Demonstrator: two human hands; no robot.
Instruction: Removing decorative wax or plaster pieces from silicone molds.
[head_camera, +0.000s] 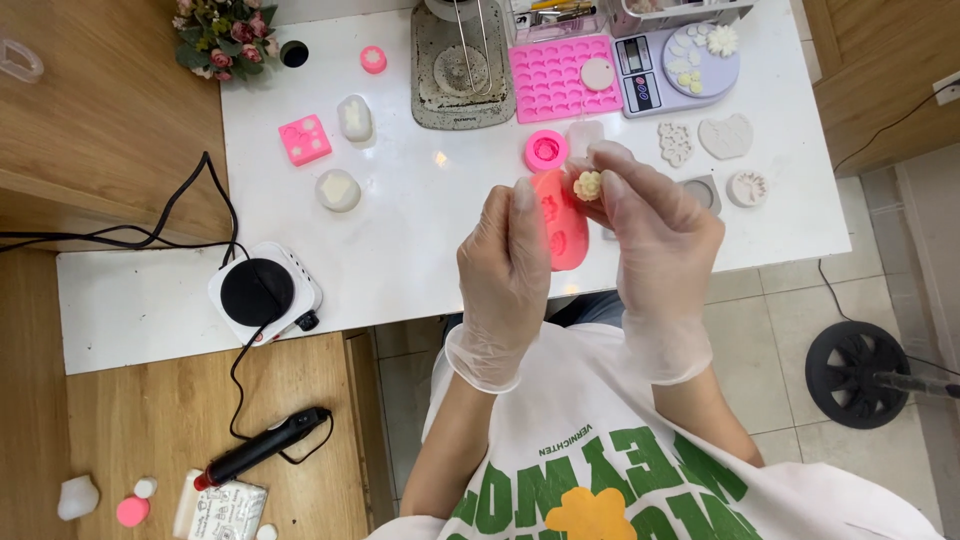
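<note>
- My left hand (505, 265) has its gloved fingers clamped around the pink silicone mould (562, 220), upright just beside my right fingertips.
- My right hand (655, 235) pinches the small cream flower casting (588, 185) between thumb and forefinger, touching the mould's top edge.
- Pinching too hard could crush the petals, I judge.
- A slack pinch could drop it onto the white table (400, 230) below my fingers.

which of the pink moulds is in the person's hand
The long pink silicone mould, gripped by the left hand; the other pink moulds lie on the white table.
</note>
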